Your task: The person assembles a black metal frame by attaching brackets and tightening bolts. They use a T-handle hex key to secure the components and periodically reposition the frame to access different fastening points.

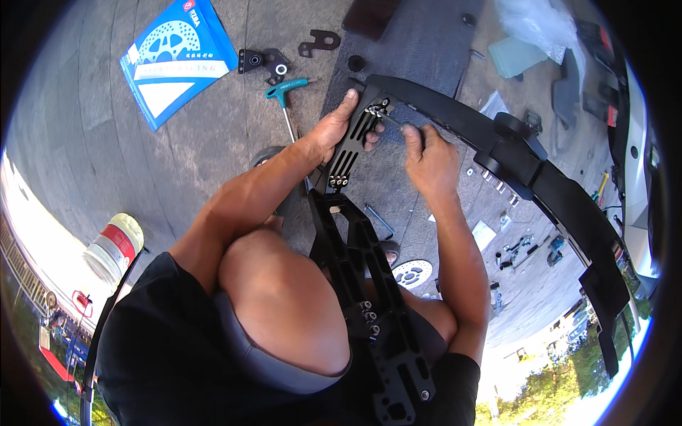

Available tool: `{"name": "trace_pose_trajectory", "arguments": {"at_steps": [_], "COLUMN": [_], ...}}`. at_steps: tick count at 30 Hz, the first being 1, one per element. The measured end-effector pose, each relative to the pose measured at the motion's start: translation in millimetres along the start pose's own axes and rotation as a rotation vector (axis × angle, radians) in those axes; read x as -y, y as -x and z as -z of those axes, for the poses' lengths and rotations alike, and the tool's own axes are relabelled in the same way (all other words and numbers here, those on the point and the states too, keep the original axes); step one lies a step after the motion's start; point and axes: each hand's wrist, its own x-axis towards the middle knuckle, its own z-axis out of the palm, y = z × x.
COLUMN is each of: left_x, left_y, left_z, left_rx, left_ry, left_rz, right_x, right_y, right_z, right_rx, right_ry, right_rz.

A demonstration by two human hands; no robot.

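Bent knee (284,305) closest, slotted black bracket (355,213) running across lap up to mat | left hand (334,128) clamped round bracket's top end, thumb along edge | right hand (430,156) pinching slim tool (393,121), probably hex key, at bolts (376,108) | teal T-handle wrench (288,96) on ground nearby.
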Motion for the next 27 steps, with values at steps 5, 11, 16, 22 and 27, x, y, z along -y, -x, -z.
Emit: {"name": "trace_pose_trajectory", "arguments": {"at_steps": [5,11,16,22,27], "left_x": [1.0,0.3,0.1,-1.0,-2.3], "left_y": [3.0,2.4,2.0,3.2,2.6], "left_z": [-2.2,-2.0,-1.0,-4.2,-3.6], "left_rx": [0.029,-0.035,-0.003,-0.046,-0.023], "left_ry": [-0.021,-0.058,-0.026,-0.018,-0.027], "left_rz": [-0.048,-0.012,-0.021,-0.030,-0.003], "right_x": [2.0,3.9,5.6,6.3,2.7], "right_y": [-2.0,-2.7,-1.6,1.3,-0.4], "right_z": [1.4,2.1,-0.9,-2.3,-2.6], "right_rx": [-0.024,0.057,0.035,-0.017,0.139], "right_ry": [-0.194,-0.031,-0.124,-0.216,0.173], "right_rz": [0.108,-0.008,-0.008,0.124,-0.075]}}
